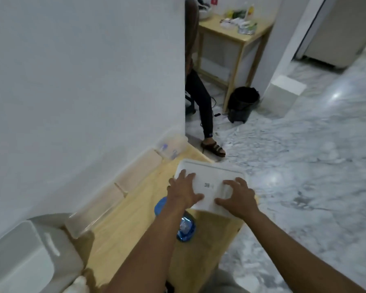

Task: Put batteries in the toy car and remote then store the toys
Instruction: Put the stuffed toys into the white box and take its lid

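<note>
A white plastic storage box with its lid (211,172) on sits at the far end of a light wooden table (135,212). My left hand (183,190) lies flat on the lid's left side, fingers spread. Pressing on the lid's right side is my right hand (237,197), fingers spread too. A small dark label shows on the lid between my hands. The toy car, remote and batteries are not visible. A crumpled blue wrapper (185,229) lies on the table under my left forearm.
Clear plastic containers (106,199) line the white wall at the table's left edge, and a white box (23,254) stands at the near left. Another person's leg and sandal (211,144) are beyond the table. A black bin (242,102) and a wooden shelf (235,49) stand on the marble floor.
</note>
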A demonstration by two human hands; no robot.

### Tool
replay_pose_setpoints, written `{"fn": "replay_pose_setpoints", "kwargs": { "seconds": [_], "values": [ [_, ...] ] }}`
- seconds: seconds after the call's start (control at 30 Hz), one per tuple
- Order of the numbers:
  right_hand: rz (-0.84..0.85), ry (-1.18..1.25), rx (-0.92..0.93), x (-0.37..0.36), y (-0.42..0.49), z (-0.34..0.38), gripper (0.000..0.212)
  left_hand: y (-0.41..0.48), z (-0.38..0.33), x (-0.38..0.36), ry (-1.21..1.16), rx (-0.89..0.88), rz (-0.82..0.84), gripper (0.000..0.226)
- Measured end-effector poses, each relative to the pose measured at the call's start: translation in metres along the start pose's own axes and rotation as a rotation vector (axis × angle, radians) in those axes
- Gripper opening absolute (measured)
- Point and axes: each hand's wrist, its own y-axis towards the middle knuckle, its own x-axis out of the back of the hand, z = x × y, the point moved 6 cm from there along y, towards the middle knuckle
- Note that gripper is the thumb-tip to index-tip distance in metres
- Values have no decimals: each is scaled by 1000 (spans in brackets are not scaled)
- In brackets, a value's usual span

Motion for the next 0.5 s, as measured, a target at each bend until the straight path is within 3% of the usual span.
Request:
{"fn": "replay_pose_setpoints", "kwargs": {
  "seconds": [0.37, 0.5],
  "values": [
    [42, -111, -48, -31, 20, -49, 83, 43, 0, -45, 48, -83, 47, 80],
    [-66, -203, -26, -18, 12, -30, 75, 34, 6, -31, -89, -97, -16, 73]
  ]
}}
